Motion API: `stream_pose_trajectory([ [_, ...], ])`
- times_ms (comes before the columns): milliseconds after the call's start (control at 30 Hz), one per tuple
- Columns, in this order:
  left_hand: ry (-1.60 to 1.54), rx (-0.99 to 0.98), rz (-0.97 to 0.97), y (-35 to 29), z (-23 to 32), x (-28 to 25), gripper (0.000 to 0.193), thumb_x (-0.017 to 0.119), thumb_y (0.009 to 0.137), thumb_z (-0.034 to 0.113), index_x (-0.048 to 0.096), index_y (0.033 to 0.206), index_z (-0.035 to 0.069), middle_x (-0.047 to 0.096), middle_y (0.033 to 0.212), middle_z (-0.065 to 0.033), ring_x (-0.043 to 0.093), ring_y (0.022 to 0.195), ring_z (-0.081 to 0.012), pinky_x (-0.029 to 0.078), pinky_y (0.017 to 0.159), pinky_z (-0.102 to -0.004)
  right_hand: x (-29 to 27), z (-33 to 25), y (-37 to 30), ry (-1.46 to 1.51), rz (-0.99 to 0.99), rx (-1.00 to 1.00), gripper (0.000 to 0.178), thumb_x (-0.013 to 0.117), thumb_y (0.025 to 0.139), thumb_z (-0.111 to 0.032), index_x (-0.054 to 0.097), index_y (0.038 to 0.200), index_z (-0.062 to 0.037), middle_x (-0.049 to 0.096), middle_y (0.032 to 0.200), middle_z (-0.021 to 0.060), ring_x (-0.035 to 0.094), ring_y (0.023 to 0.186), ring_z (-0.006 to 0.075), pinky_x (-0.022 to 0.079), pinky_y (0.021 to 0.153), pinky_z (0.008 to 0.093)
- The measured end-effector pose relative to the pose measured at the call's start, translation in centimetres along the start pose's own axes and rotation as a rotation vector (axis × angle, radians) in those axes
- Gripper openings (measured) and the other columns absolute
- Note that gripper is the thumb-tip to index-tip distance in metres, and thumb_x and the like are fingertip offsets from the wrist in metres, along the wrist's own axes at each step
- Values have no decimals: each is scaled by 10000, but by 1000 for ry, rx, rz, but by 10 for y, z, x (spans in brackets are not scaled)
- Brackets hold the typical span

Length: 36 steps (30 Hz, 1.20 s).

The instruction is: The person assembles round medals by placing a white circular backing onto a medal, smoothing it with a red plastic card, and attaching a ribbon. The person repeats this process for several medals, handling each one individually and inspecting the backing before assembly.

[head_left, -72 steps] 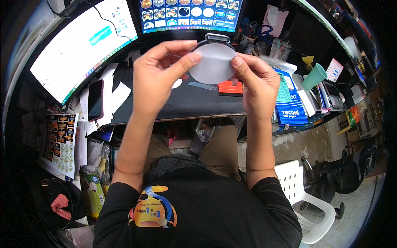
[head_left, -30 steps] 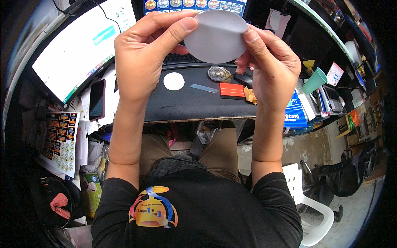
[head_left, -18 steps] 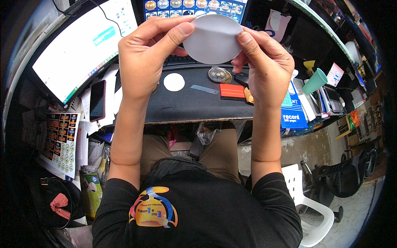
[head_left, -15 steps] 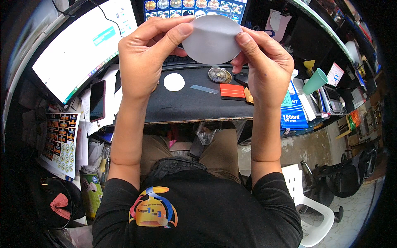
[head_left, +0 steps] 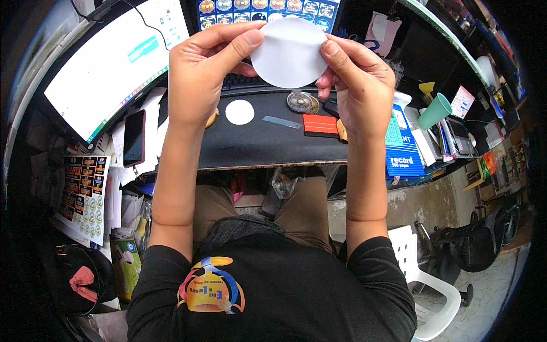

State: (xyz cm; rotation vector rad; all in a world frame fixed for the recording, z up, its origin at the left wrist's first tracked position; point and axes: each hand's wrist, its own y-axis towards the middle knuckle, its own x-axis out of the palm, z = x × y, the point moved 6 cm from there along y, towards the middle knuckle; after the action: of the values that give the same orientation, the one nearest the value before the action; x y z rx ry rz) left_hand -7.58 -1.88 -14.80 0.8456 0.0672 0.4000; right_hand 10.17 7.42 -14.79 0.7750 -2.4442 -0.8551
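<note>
A round white disc [head_left: 289, 54], thin and plain on the side that shows, is held up between my two hands in front of the monitors. The thumb and fingers of my left hand [head_left: 212, 65] pinch its left edge. On its right edge, my right hand [head_left: 359, 77] pinches it the same way. Below, on the dark desk, lie a smaller white disc [head_left: 240, 112], a clear strip [head_left: 281, 122], a red and black squeegee-like block [head_left: 320, 125] and a round metallic medal [head_left: 302, 102] in clear wrap. What the far side of the held disc looks like is hidden.
A lit monitor [head_left: 114, 74] stands at left, another screen [head_left: 268, 8] behind the disc. A phone [head_left: 134, 138] lies on papers at left. At right are a blue record book [head_left: 403, 159], a green cup [head_left: 435, 112] and a white plastic chair [head_left: 433, 290].
The held disc has shifted slightly left and tilted, so its face looks brighter. My right hand has moved a little left with it; both hands keep their pinch.
</note>
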Motion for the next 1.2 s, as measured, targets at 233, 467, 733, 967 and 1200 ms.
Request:
stream_pose_trajectory([
  [233, -21, -21, -3, 0, -6, -2, 219, 727, 862, 146, 728, 1045, 25, 721, 908, -99, 679, 790, -127, 577, 612, -233, -1, 4, 1, 5, 1, 25, 232, 743, 850, -117, 707, 1007, 50, 685, 756, 104, 618, 561, 112, 500, 460, 221],
  [467, -30, -18, -14, -1, -2, -2, 204, 724, 863, 132, 730, 1038, 29, 721, 908, -89, 683, 800, -127, 581, 615, -237, 1, 1, -3, -15, 1, -11, 212, 737, 851, -98, 711, 1011, 39, 683, 765, 98, 616, 570, 109, 498, 463, 225],
  [733, -71, 4, -18, -3, 6, -1, 190, 725, 860, 125, 733, 1027, 34, 720, 901, -79, 681, 800, -120, 582, 622, -234, 5, -6, -6, -65, -9, -97, 201, 728, 856, -87, 712, 1010, 42, 679, 798, 90, 610, 577, 104, 495, 477, 218],
  [967, -27, -14, 4, -6, 10, -1, 183, 721, 863, 115, 734, 1027, 36, 721, 909, -69, 674, 804, -109, 574, 629, -232, 6, -8, -8, -54, 1, -113, 186, 722, 858, -68, 713, 1005, 44, 670, 802, 84, 604, 573, 101, 487, 479, 211],
  [1200, -6, 11, 13, -8, 17, 0, 178, 719, 866, 115, 736, 1027, 41, 724, 920, -72, 673, 800, -105, 565, 623, -227, 7, -14, -11, -8, -19, -149, 181, 720, 858, -60, 714, 1010, 38, 677, 825, 85, 603, 578, 98, 481, 475, 211],
])
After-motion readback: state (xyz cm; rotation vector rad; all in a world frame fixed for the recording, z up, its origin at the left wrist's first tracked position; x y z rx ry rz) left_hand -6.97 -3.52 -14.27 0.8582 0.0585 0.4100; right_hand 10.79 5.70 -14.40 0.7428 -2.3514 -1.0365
